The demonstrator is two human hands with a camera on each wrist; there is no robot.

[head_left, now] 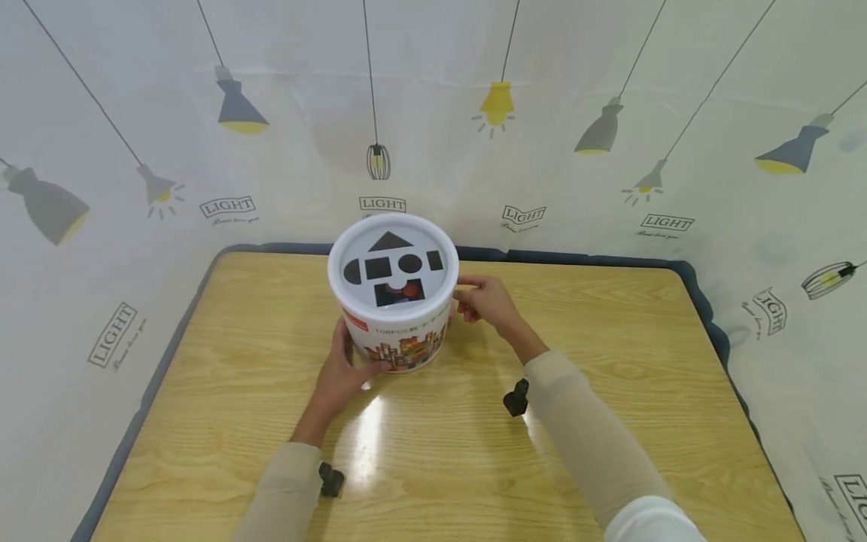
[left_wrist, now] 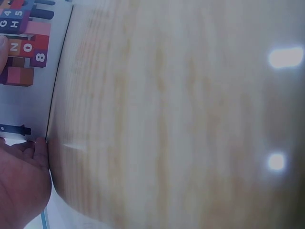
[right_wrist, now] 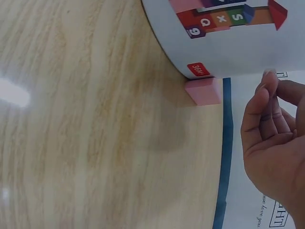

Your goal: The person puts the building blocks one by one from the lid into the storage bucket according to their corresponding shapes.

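A white lidded toy-block bucket (head_left: 400, 301) stands on the table, its side printed with colourful blocks. Its white lid (head_left: 427, 245) has several cut-out shapes, and red and blue pieces show through the rectangular one nearest me. My left hand (head_left: 342, 373) holds the bucket low on its left side, thumb across the front. At the bucket's right, my right hand (head_left: 491, 301) has its index finger at the lid's rim and the other fingers curled; I see nothing held in it. In the right wrist view, a pink block (right_wrist: 207, 91) sits on the table beside the bucket's base.
The wooden table (head_left: 609, 339) has a dark blue border (head_left: 576, 258) along its far edge. Behind it hangs a pale sheet (head_left: 433, 98) printed with lamps. A small black device (head_left: 331, 479) is on the left wrist, another black device (head_left: 516, 399) on the right.
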